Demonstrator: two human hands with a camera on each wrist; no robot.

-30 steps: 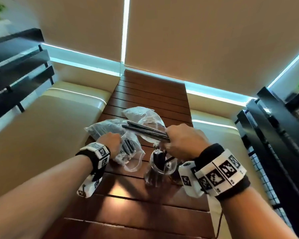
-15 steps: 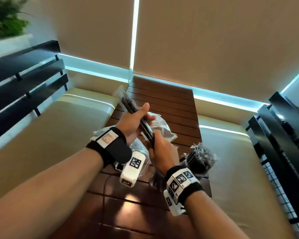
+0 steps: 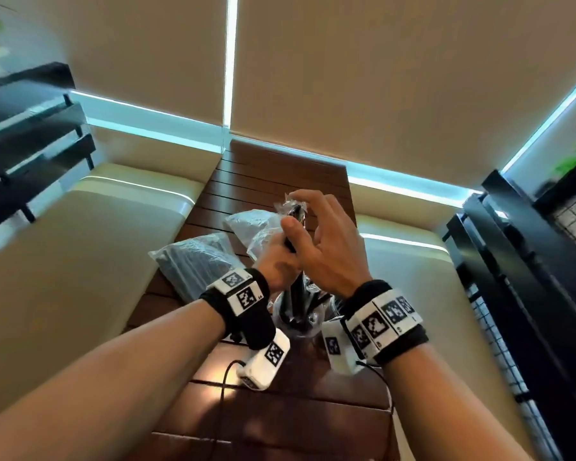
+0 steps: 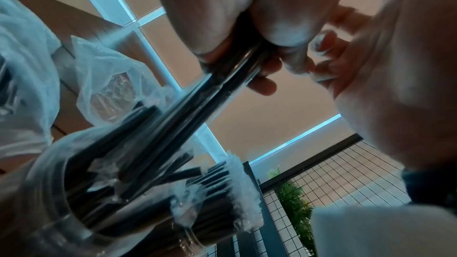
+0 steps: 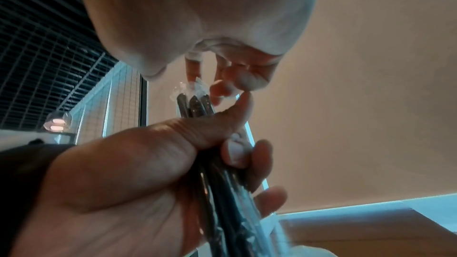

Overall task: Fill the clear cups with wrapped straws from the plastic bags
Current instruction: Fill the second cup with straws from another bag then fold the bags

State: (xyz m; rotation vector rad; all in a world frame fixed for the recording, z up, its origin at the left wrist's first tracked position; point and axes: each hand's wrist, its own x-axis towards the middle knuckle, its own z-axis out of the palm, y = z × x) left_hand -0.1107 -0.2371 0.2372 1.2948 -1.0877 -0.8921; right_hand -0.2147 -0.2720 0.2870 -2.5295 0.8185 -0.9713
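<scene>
My left hand [image 3: 280,251] grips a bundle of black wrapped straws [image 3: 295,212] and holds it upright, lower ends down in a clear cup [image 3: 300,322] that holds more straws. My right hand [image 3: 308,211] hovers over the bundle with relaxed fingers, its fingertips [image 5: 222,85] touching the clear wrapper ends [image 5: 191,87]. In the left wrist view my fingers [image 4: 215,42] curl round the straws [image 4: 197,105] above the cup [image 4: 56,192]. Two plastic bags lie behind: one with straws [image 3: 197,257], one crumpled [image 3: 250,221].
A second bunch of wrapped straws [image 4: 222,192] stands just right of the cup. The dark slatted wooden table [image 3: 280,174] runs between two beige cushioned benches [image 3: 80,261]. Black railings [image 3: 529,261] flank both sides. A cable [image 3: 225,387] trails from my left wrist device.
The bundle has swung from slanting to upright and come down into the cup. My right hand let go of its lower end and moved to the top; my left hand keeps its grip.
</scene>
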